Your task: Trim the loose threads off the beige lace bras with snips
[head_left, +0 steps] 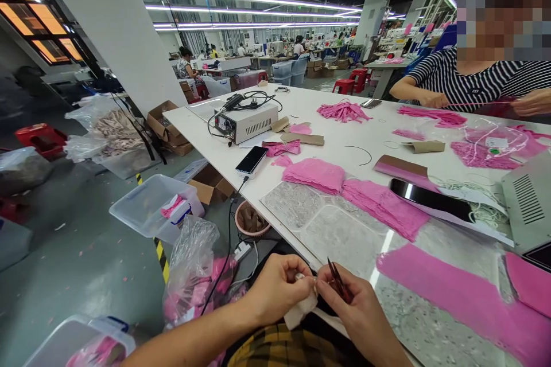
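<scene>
Over my lap at the table's near edge, my left hand (286,287) pinches a small piece of whitish cloth (300,311), which hangs down below the fingers. My right hand (350,304) meets it fingertip to fingertip at the cloth's edge. In that same hand lie dark thread snips (338,278), their pointed blades sticking up past the fingers. What the two sets of fingertips hold between them is too small to make out. Just beyond my hands, stacks of pink fabric pieces (313,175) and a long pink strip (456,287) lie on the table.
A grey power box (247,121) with cables, a phone (252,159) and brown card pieces (302,139) stand on the white table (206,120). Across it, a person in a striped top (477,80) handles pink strips. Plastic bins (150,206) and a pink basket (252,229) sit at left.
</scene>
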The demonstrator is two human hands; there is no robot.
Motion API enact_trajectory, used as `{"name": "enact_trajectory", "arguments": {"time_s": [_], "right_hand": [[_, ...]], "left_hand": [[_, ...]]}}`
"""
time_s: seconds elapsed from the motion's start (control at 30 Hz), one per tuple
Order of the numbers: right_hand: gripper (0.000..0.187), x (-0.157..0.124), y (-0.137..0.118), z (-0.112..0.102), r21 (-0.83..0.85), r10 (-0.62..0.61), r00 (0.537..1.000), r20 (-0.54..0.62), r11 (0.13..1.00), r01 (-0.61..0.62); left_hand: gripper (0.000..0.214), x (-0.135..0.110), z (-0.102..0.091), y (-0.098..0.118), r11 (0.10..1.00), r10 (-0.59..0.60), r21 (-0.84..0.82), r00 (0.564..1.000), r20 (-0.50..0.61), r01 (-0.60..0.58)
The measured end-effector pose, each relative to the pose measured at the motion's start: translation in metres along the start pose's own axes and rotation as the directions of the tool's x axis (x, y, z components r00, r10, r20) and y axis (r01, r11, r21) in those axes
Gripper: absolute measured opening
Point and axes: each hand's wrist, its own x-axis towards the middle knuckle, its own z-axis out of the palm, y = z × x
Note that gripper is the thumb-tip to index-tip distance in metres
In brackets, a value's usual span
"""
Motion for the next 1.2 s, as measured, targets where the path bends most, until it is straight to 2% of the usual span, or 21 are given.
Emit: {"name": "enact_trajectory", "arguments": {"time_s": [0.2, 0.37, 0.63, 0.77, 0.93, 1.2], "right_hand": [[0.035, 0.0028, 0.0032, -0.0013, 0.220, 0.102, 0.991, 0.082, 0.968, -0.118], [0.034, 0.0026, 0.0035, -0.0016, 0.286, 0.135, 0.986, 0.095, 0.945, -0.157], [0.032, 0.0013, 0.0015, -0.0039, 0.194, 0.064, 0.996, 0.060, 0.978, -0.075], [0.028, 0.0003, 0.0019, -0.0044, 0.096, 0.046, 0.998, 0.053, 0.994, -0.051], [0.024, 0.0005, 0.0011, -0.0026, -0.008, 0.022, 1.000, -0.003, 1.000, -0.022], [0.023, 0.0001, -0.0004, 0.0007, -0.068, -0.021, 0.996, -0.090, 0.998, 0.015]], "left_hand": [[0.018, 0.0014, -0.0015, 0.0056, 0.985, -0.084, -0.147, 0.995, 0.047, 0.090], [0.021, 0.0021, -0.0010, 0.0045, 0.982, -0.077, -0.168, 0.996, 0.054, 0.085], [0.024, 0.0033, -0.0025, 0.0079, 0.983, -0.086, -0.157, 0.996, 0.039, 0.091], [0.024, 0.0028, -0.0011, 0.0100, 0.990, -0.065, -0.123, 0.998, 0.022, 0.068], [0.024, 0.0030, 0.0007, 0.0083, 0.993, -0.049, -0.106, 0.998, 0.028, 0.052], [0.032, 0.0024, 0.0018, 0.0079, 0.989, -0.058, -0.135, 0.997, 0.045, 0.063]]}}
